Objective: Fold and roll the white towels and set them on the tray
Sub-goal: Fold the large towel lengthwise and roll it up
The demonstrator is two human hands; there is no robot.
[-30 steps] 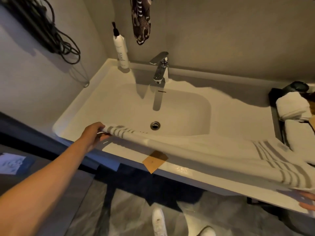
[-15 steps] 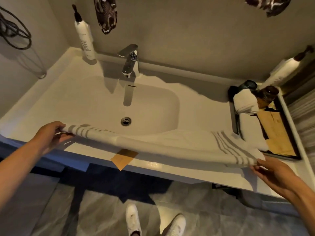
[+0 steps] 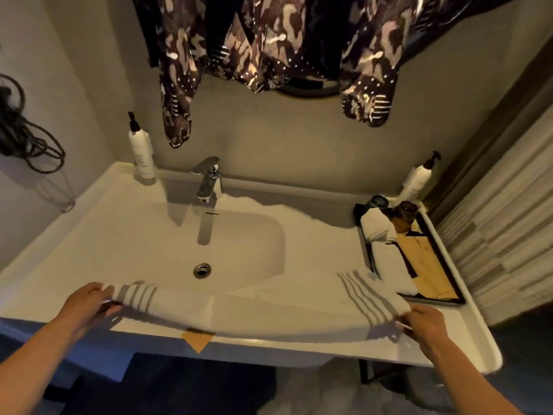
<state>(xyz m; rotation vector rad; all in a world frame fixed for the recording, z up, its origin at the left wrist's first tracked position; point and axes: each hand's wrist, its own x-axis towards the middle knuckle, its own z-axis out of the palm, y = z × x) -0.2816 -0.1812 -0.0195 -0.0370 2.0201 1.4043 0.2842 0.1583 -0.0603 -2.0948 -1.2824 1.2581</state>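
Both hands are now lowering the striped towel (image 3: 269, 301) toward the counter (image 3: 434, 348), left hand (image 3: 86, 304) and right hand (image 3: 425, 324) pinching its ends taut for folding

both arms reach forward; left hand (image 3: 86, 301) and right hand (image 3: 425, 324) pinch, fingers curled.

The single head-worn view (wide-angle) looks forward and steeply down, close above the sink (image 3: 239, 244).
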